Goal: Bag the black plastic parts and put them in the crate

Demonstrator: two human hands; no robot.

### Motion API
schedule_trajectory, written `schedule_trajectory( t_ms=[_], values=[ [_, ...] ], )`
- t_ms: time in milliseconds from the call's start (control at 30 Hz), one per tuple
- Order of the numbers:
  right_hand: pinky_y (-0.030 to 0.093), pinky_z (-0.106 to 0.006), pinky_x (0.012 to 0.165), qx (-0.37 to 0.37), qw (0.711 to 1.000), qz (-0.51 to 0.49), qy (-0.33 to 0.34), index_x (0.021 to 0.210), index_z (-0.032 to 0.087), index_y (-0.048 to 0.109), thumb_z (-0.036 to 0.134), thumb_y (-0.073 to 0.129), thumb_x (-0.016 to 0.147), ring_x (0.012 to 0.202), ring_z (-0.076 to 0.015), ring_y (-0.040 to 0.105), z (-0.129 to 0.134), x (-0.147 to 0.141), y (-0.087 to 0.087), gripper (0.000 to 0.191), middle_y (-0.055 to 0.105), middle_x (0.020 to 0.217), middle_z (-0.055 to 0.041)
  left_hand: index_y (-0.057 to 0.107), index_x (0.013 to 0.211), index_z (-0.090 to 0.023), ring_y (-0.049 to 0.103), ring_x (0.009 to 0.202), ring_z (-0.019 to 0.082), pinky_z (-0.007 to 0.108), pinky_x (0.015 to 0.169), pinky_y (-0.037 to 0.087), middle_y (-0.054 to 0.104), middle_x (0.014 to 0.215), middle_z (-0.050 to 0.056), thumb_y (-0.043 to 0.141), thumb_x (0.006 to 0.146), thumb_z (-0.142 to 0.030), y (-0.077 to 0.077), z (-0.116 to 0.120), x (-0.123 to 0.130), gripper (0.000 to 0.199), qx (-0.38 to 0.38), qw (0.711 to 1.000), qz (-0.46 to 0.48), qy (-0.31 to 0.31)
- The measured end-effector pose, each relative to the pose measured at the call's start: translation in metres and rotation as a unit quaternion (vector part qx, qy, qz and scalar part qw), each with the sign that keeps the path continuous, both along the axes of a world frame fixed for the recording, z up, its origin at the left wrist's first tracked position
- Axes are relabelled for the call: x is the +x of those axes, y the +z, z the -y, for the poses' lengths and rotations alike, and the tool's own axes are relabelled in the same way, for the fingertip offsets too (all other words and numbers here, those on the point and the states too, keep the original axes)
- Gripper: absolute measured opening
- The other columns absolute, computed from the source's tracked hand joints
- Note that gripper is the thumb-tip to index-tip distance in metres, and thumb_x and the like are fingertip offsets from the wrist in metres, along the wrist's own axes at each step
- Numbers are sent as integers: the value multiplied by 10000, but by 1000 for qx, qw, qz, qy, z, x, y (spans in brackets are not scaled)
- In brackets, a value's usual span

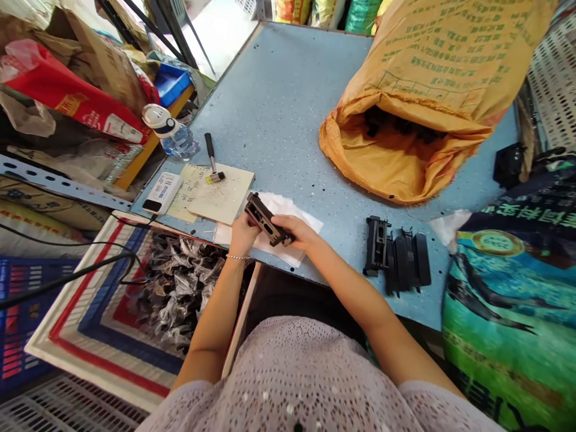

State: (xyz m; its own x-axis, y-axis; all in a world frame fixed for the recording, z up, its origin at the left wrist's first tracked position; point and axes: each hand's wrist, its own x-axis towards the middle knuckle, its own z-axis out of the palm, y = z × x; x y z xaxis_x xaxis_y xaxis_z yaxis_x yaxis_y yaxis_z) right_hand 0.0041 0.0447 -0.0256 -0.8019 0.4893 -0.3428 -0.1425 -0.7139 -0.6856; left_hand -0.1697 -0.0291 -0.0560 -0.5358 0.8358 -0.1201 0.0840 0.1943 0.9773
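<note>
black plastic part [269,227] gripped by both hands; orange sack [396,159] holds dark parts.

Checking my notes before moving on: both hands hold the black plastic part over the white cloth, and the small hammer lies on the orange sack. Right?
Not quite. The head view shows the hammer lying on the beige card, not the orange sack. Both the left hand and right hand do hold the black part over the white cloth.

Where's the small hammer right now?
In the head view the small hammer lies on the beige card at the table's left edge, just right of the water bottle and beyond the left hand.
</note>
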Motion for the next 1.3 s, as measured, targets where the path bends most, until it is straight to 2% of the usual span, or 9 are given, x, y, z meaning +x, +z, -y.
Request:
schedule_trajectory(
  t_ms=[133,233,333,500,667,833,1000,1200,1300],
  values=[
    [516,-254,514,14,999,37,-37,876,139,695,470,876,660,548,-117,560,-8,4,-9,435,676,705,-22,438,694,-206,516,634,103,252,639,455,578,750,-9,759,693,-372,16,10,-22,361,35,997,63,20],
    [491,-256,542,81,993,75,-40,961,151,716,453,881,647,604,-129,572,-10,16,-11,466,683,766,-18,516,776,-202,621,841,165,301,763,515,663,979,69,660,792,-259,26,18,-29,156,46,988,-135,54],
    [503,-273,661,215,968,122,-42,1096,168,721,441,854,674,792,-166,618,-8,22,-9,520,704,979,-42,652,815,-193,628,1092,260,396,925,517,677,1181,114,527,814,-78,32,23,-27,170,-26,927,-373,-16],
    [504,-333,829,406,899,164,0,1305,201,661,454,785,775,1026,-220,606,-2,28,3,600,620,1297,-92,679,1256,-160,631,1195,279,411,1028,518,643,1325,147,450,877,-81,39,22,-28,450,-49,896,-432,-92],
    [530,-306,703,191,969,119,99,1501,187,418,439,867,700,800,-189,651,4,19,1,953,686,911,-14,449,1522,-170,533,1375,280,413,1107,494,487,1529,166,420,918,-94,43,34,-26,610,9,884,-441,-157],
    [561,-305,636,-15,996,76,-51,1353,224,507,489,868,663,689,-165,642,16,-8,-15,823,694,868,7,265,1614,-252,456,1453,258,442,1160,467,423,1590,144,351,957,-75,34,61,7,686,91,852,-435,-278],
    [546,-386,977,143,981,85,-101,1188,255,689,499,782,787,1082,-224,658,63,-5,4,479,726,1086,-26,386,1565,-256,543,1367,284,441,1118,516,516,1488,162,590,932,-263,47,90,27,665,79,874,-398,-265],
    [550,-455,980,169,979,-34,109,1324,244,654,550,605,937,1070,-225,702,88,54,47,495,731,1210,-86,719,1178,-364,657,1150,300,487,1026,562,686,1239,47,681,849,-431,122,160,-17,337,-67,930,-325,-158],
    [542,-433,980,347,924,143,75,1319,240,644,455,553,990,1067,-227,701,66,98,60,405,725,1228,-91,744,1077,-323,657,1134,324,500,1070,505,714,1192,58,655,798,-493,99,168,-59,338,-170,915,-318,-180]
  ],
)
